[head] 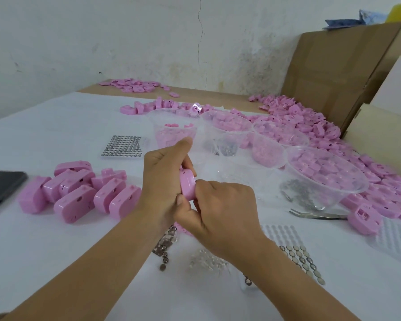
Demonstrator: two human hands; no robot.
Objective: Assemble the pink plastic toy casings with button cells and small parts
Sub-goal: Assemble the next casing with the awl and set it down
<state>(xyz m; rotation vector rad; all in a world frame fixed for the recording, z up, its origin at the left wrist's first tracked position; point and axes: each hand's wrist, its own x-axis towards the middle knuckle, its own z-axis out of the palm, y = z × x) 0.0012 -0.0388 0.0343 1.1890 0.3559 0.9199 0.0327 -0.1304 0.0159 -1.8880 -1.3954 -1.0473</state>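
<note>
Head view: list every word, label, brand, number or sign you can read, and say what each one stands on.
No text is readable.
The button cells in the tray: any markings are too small to read.
The loose button cells: blurred, nothing legible.
The held pink casing, cardboard boxes, dark phone: no print shows.

Bright, even, diffuse light — soft faint shadows; wide-angle bending at edges, slight blur throughout.
</note>
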